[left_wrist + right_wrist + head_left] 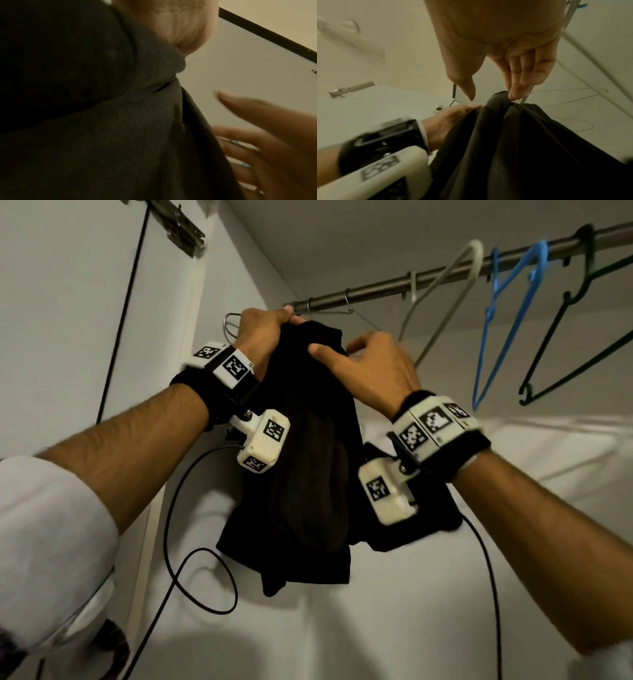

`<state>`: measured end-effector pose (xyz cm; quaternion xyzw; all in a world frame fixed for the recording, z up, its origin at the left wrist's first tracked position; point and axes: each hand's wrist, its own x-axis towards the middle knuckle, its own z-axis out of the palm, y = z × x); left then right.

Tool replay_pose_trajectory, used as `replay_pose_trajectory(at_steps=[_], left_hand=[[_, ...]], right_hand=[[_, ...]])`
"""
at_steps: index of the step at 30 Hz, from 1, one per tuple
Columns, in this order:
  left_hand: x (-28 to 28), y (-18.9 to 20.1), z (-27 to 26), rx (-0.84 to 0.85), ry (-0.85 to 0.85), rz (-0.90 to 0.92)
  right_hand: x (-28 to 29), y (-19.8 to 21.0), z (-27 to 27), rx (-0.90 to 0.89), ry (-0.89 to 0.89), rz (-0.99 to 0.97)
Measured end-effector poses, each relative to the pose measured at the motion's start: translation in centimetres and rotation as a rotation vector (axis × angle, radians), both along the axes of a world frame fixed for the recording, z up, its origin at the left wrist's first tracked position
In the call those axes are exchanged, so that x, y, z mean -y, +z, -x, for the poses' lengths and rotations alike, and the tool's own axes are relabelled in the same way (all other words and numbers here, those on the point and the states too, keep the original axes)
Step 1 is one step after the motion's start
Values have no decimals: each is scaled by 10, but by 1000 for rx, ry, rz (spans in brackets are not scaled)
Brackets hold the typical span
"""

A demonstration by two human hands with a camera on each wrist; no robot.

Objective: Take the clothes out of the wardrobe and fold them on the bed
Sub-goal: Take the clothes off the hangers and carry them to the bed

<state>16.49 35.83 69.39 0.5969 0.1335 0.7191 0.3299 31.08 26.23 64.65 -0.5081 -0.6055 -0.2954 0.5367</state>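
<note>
A black garment [308, 457] hangs bunched inside the wardrobe, below the left end of the metal rail [376, 285]. My left hand [274, 326] grips its top edge in a fist; a wire hanger hook [230, 325] sticks out just behind that hand. My right hand [334, 350] is at the garment's top right, with the thumb lying on the cloth. In the right wrist view the right hand [491, 96] has straight fingers whose tips touch the fabric [513, 142], thumb apart. The left wrist view is mostly dark cloth [102, 121].
On the rail to the right hang a white hanger [445, 292], a blue hanger [507, 313] and a dark green hanger [582, 313], all bare. The wardrobe's white side wall and door hinge [181, 227] are close on the left. Black cables [198, 559] dangle from both wrists.
</note>
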Motion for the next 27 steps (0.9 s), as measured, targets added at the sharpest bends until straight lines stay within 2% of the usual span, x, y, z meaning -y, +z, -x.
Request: replay_pose_trajectory(at_steps=[4,10,19,27], left_hand=[[0,0,1,-21,-33,-10],[-5,-2,-7,48,-118,-6],[1,-6,-15,167,-254,12],[1,-9,-12,94,-159,29]], right_hand=[[-24,10,-3,21,-58,-15],[-17,-29,-19,8,-5,-129],[0,-70,-14,-53,160,-168],[12,-97,-12,-84,291,-190]])
